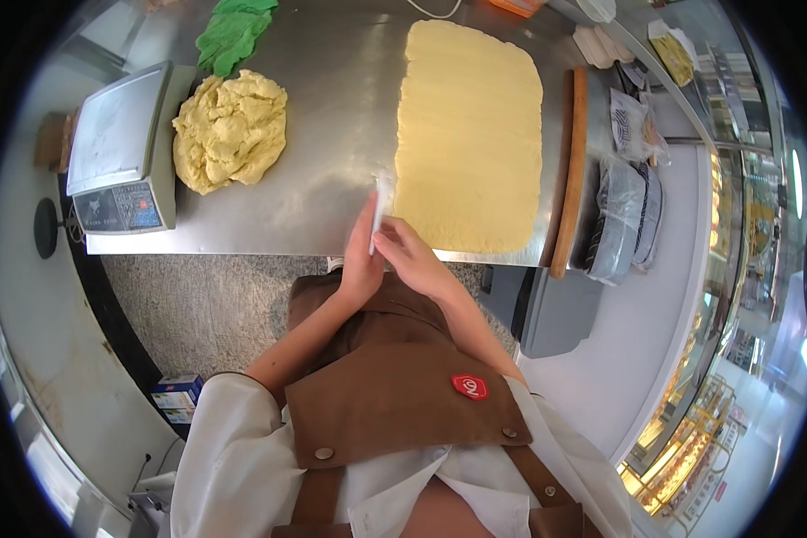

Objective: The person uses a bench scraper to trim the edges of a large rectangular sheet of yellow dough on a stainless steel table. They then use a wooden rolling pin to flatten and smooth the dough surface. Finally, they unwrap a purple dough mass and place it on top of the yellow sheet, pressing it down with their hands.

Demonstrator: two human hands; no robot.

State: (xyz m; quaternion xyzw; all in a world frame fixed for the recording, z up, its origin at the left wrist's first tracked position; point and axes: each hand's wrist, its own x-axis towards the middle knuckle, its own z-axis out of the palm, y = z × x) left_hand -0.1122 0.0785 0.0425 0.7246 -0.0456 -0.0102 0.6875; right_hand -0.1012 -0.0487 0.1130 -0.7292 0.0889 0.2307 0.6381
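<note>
A thin white dough scraper (pixel 381 195), slightly blurred, stands on edge between my two hands at the front of the steel table. My left hand (pixel 361 252) holds it, with straight fingers along its left face. From the other side my right hand (pixel 413 259) meets it, thumb near its lower end and fingers bent; whether this hand grips it too cannot be made out. Just right of the scraper lies a large rectangular sheet of pale yellow dough (pixel 469 138), with small crumbs at its left edge. A rough mound of yellow dough (pixel 232 131) sits farther left.
A digital scale (pixel 118 128) stands at the table's left end, beside the dough mound. Behind the mound lies a green cloth (pixel 235 30). Along the right runs a wooden rolling pin (pixel 570 171), with plastic-wrapped packages (pixel 619 215) past it. A grey bin (pixel 558 313) stands below the steel table (pixel 323 141).
</note>
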